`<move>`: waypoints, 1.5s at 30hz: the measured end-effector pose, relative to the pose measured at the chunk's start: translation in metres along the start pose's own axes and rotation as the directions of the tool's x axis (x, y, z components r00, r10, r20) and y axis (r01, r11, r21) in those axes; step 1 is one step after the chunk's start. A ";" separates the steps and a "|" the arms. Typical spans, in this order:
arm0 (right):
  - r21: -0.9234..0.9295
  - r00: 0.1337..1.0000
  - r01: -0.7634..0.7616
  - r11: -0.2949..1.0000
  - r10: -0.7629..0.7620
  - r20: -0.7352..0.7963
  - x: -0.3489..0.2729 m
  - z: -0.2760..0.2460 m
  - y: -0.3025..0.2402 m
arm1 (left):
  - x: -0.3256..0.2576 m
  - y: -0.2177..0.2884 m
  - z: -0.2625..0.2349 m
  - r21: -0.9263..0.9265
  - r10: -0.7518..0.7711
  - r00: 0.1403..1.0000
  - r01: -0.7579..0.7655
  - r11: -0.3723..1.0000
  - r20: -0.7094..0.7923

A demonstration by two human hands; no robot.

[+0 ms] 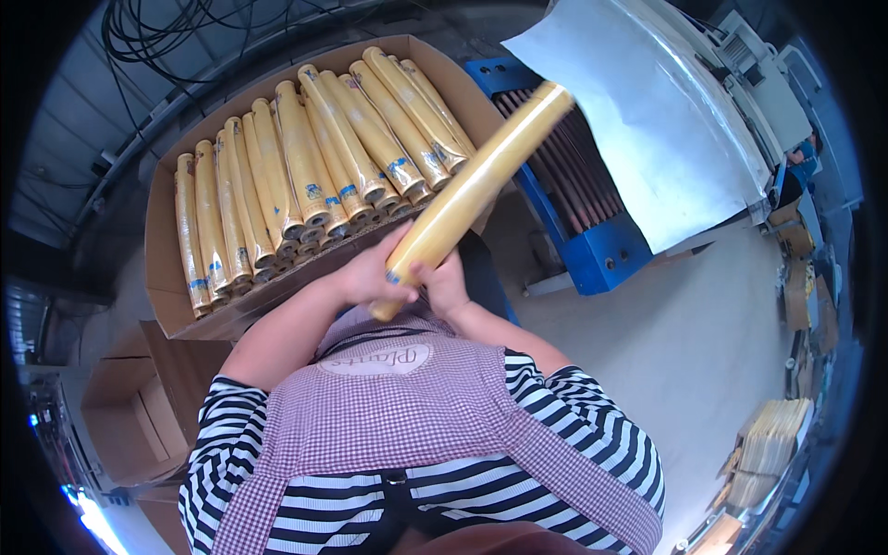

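Observation:
A long yellow, glossy wrapped roll (490,171) slants up and to the right in front of me. My left hand (375,273) is wrapped round its near end from the left side. My right hand (446,285) closes on the same end from the right, fingers partly behind the roll. A small blue mark shows on the roll beside my left hand. Just beyond my hands, to the left, a large cardboard box (162,268) holds several similar yellow rolls (301,153) stacked lengthwise, many with blue marks near their near ends.
A blue metal frame (601,254) with a row of rods stands right of the box. A silvery sheet (657,120) covers equipment at the far right. An open cardboard box (139,416) sits at lower left; stacked cardboard pieces (772,439) lie far right. Black cables (166,37) hang at the back.

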State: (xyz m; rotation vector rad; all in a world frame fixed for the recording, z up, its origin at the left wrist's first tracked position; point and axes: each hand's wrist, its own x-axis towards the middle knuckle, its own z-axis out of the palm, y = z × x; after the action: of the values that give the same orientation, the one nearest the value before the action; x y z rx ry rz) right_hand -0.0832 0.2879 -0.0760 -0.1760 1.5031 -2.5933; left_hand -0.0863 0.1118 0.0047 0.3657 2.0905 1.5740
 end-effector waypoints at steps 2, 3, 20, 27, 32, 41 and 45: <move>0.109 0.986 -0.076 0.991 0.058 0.160 -0.002 0.017 -0.002 | -0.036 -0.004 -0.014 0.119 0.041 0.999 -0.038 0.992 -0.025; 0.133 0.977 0.037 0.990 -0.063 0.203 0.010 0.028 -0.017 | -0.056 -0.011 -0.025 0.138 0.051 0.996 -0.041 0.990 -0.071; -0.109 0.739 0.656 0.747 -0.606 0.294 0.129 0.059 -0.126 | -0.231 -0.082 -0.002 0.375 0.092 0.890 0.093 0.922 -0.447; 0.003 0.996 -0.052 0.999 0.051 0.067 0.113 0.043 -0.059 | -0.159 -0.034 -0.019 -0.271 0.003 0.896 -0.138 0.952 -0.444; -0.107 0.969 -0.245 0.964 0.246 -0.003 0.066 -0.017 -0.028 | -0.067 -0.020 -0.053 -0.411 -0.142 0.780 -0.159 0.897 -0.610; -0.175 0.932 -0.356 0.918 0.335 -0.139 0.028 -0.058 -0.027 | 0.067 -0.079 -0.127 0.297 -0.164 0.592 0.601 0.742 -0.789; -0.214 0.921 -0.390 0.895 0.376 -0.105 0.027 -0.060 -0.018 | 0.105 -0.146 -0.144 0.255 -0.181 0.604 0.563 0.786 -0.776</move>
State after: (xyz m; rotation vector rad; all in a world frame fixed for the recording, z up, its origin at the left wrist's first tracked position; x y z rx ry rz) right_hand -0.1209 0.3427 -0.0895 0.1649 1.6627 -2.1301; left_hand -0.2399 0.0019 -0.1271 -0.6697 2.9014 0.9634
